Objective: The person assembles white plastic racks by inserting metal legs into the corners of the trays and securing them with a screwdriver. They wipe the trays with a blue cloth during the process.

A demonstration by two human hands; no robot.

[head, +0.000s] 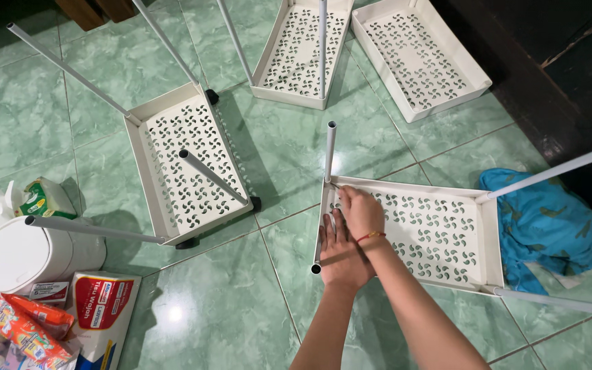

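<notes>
While both hands work the near-left corner of the white perforated tray [440, 236] lying on the green tiled floor [241, 301], my left hand [340, 250] lies flat and open on the tray's left edge, next to a short grey pole end [316, 268]. My right hand [360, 211] crosses over it, fingers pinched at the base of the upright pole [329, 152]; can't tell what they grip. Blue cloth [543, 226] right of the tray. Wheeled tray with poles [186, 164] to the left, two more trays [419, 58] far. White bin [18, 257] and packets near left.
</notes>
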